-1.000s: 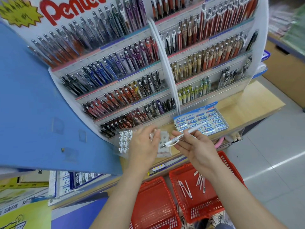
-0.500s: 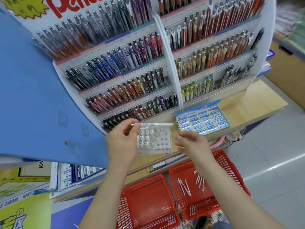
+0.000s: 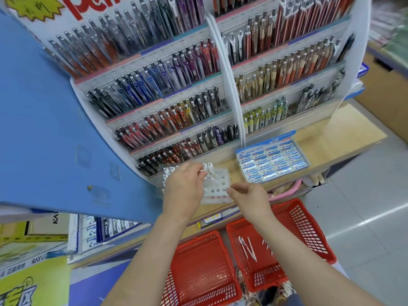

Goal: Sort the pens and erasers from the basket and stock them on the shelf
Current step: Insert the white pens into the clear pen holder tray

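My left hand [image 3: 184,187] pinches a white pen [image 3: 209,172] and holds it tip-down over a clear holder with round holes [image 3: 217,187] on the wooden shelf [image 3: 344,134]. Several white pens stand in the holder's left side. My right hand [image 3: 248,199] hovers just right of the holder with loosely curled fingers, holding nothing. Below, the right red basket [image 3: 304,224] holds a few white pens [image 3: 248,247]. The left red basket [image 3: 198,270] looks bare inside. A tray of Pilot erasers [image 3: 272,161] lies on the shelf to the right.
A tall tiered pen display [image 3: 198,85] rises behind the holder. A blue panel [image 3: 48,129] juts out on the left. Boxed stock [image 3: 110,228] sits on a lower shelf at left. Grey floor [image 3: 364,206] lies at the right.
The pen went from my right hand to my left. My left hand has turned it from level to tip-down over the holder. My right hand came away holding nothing.
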